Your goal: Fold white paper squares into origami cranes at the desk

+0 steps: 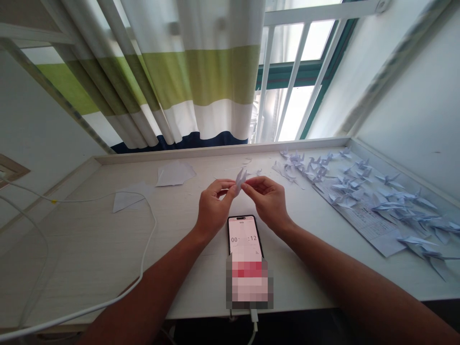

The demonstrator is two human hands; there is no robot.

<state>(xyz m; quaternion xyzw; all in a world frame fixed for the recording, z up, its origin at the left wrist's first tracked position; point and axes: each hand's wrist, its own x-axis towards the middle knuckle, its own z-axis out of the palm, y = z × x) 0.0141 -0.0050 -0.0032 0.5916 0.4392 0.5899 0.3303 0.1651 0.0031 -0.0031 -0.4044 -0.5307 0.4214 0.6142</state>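
Note:
A small piece of folded white paper (pixel 240 180) with pointed tips is held up over the middle of the desk. My left hand (pixel 214 203) pinches it from the left between thumb and fingers. From the other side, my right hand (pixel 269 201) grips its right edge with thumb and forefinger. Just below both hands lies a phone (pixel 246 239) with its screen lit, showing timer digits; its lower part is pixelated. To the right, many folded paper cranes (pixel 347 199) lie in a loose heap, some on a printed sheet (pixel 362 225).
Stacked white paper squares (pixel 175 173) and more sheets (pixel 131 196) lie on the left. Thin paper strips (pixel 285 171) sit behind my right hand. A white cable (pixel 151 225) crosses over my left forearm. A raised rim (pixel 223 147) borders the desk before a curtain (pixel 201 72) and railing (pixel 287 81).

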